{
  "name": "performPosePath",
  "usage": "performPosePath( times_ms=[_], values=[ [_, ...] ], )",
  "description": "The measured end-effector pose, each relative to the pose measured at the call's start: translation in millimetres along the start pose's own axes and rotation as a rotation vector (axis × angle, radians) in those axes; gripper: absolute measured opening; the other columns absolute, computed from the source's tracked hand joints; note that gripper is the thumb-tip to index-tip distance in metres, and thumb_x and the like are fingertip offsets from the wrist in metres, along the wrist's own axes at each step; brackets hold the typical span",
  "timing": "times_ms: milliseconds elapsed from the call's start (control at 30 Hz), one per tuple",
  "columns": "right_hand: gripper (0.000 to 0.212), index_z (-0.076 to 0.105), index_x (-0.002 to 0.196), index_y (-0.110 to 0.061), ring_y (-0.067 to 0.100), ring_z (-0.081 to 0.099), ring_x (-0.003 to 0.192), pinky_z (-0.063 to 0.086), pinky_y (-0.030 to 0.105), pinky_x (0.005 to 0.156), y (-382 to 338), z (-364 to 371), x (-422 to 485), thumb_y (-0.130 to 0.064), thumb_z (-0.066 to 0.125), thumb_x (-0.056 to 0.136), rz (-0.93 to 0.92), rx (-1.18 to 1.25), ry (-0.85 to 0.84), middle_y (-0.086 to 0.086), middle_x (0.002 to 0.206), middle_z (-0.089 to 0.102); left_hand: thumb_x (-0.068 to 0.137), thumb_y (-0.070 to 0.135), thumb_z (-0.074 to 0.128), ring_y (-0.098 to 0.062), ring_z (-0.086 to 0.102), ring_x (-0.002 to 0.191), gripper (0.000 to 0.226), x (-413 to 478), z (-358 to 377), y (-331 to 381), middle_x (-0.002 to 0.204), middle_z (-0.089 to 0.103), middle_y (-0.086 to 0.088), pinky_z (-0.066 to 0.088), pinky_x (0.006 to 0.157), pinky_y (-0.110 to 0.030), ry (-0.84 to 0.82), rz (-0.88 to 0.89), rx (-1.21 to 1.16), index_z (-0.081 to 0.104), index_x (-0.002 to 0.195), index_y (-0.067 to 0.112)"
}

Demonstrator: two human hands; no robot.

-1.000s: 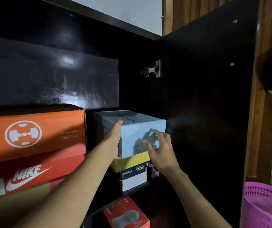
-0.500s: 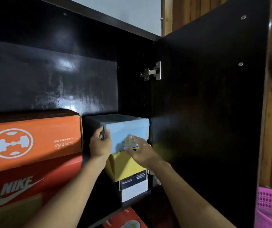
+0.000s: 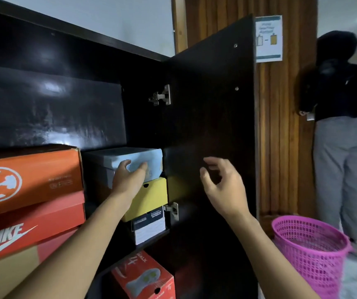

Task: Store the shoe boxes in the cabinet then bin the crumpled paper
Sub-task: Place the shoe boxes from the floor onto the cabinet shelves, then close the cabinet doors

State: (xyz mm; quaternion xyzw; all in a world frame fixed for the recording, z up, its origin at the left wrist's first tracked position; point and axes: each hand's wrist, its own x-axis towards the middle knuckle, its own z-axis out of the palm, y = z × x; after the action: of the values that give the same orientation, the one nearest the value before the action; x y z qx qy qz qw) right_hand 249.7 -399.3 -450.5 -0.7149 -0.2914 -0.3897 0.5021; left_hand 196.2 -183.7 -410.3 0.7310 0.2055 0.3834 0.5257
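Note:
A light blue shoe box point(image 3: 143, 157) sits inside the dark cabinet point(image 3: 50, 108), on top of a yellow box point(image 3: 154, 197) and a black-and-white box point(image 3: 149, 225). My left hand point(image 3: 128, 178) presses against the blue box's front face with its fingers spread on it. Away from the boxes, my right hand point(image 3: 220, 186) hovers in front of the open cabinet door point(image 3: 212, 117) with loosely curled fingers and holds nothing. No crumpled paper is in view.
An orange box point(image 3: 28, 180) lies on a red Nike box point(image 3: 33, 227) at the left. A red box point(image 3: 145, 277) sits on the shelf below. A pink mesh bin point(image 3: 311, 253) stands on the floor at the right. A person point(image 3: 341, 130) stands beyond it.
The blue box has gone deeper onto the stack. My right hand has let go of it and drawn back to the right. My view has swung right, revealing the bin and the person.

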Motion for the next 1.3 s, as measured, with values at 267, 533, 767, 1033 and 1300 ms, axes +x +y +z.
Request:
performPosePath(
  times_ms=[267, 533, 767, 1033, 1300],
  values=[
    [0.080, 0.019, 0.155, -0.022, 0.024, 0.033, 0.142, 0.036, 0.036, 0.109, 13, -48, -3, -0.036, 0.066, 0.092, 0.386, 0.011, 0.110, 0.007, 0.157, 0.028, 0.093, 0.044, 0.059, -0.007, 0.058, 0.087, 0.028, -73, 10, 48, 0.107, 0.065, 0.012, 0.042, 0.073, -0.024, -0.266, 0.327, 0.075, 0.064, 0.117, 0.030],
    [0.051, 0.042, 0.145, -0.026, -0.002, 0.052, 0.117, 0.047, 0.030, 0.104, -3, -52, -30, -0.027, 0.060, 0.098, 0.238, 0.265, -0.039, -0.013, 0.133, 0.053, 0.095, 0.041, 0.056, -0.003, 0.060, 0.112, 0.040, -108, -4, 57, 0.121, 0.062, 0.014, 0.040, 0.076, -0.009, -0.359, 0.496, 0.143, 0.054, 0.134, 0.033],
    [0.057, 0.040, 0.150, -0.024, -0.001, 0.054, 0.118, 0.051, 0.019, 0.094, -48, 15, -60, -0.025, 0.061, 0.098, -0.142, 0.336, -0.290, -0.011, 0.127, 0.054, 0.094, 0.033, 0.061, -0.014, 0.054, 0.126, 0.059, -108, -29, 35, 0.144, 0.050, -0.001, 0.045, 0.100, -0.024, -0.166, 0.577, 0.159, 0.037, 0.148, 0.036],
    [0.062, 0.037, 0.150, -0.039, 0.000, 0.037, 0.138, 0.049, 0.033, 0.101, -89, 106, -63, -0.045, 0.063, 0.093, -0.143, 0.229, -0.358, -0.016, 0.148, 0.039, 0.095, 0.011, 0.060, -0.024, 0.061, 0.117, 0.057, -62, -81, 12, 0.136, 0.057, -0.006, 0.053, 0.091, -0.026, 0.050, 0.462, 0.054, 0.039, 0.148, 0.022],
    [0.075, 0.017, 0.155, -0.041, 0.008, 0.002, 0.152, 0.038, 0.042, 0.109, -106, 172, -51, -0.047, 0.060, 0.094, -0.170, 0.062, -0.522, -0.014, 0.165, 0.006, 0.100, 0.014, 0.051, 0.004, 0.054, 0.073, 0.053, 6, -115, -25, 0.084, 0.067, 0.011, 0.050, 0.086, -0.039, 0.081, 0.370, 0.049, 0.036, 0.149, 0.028]
  ],
)
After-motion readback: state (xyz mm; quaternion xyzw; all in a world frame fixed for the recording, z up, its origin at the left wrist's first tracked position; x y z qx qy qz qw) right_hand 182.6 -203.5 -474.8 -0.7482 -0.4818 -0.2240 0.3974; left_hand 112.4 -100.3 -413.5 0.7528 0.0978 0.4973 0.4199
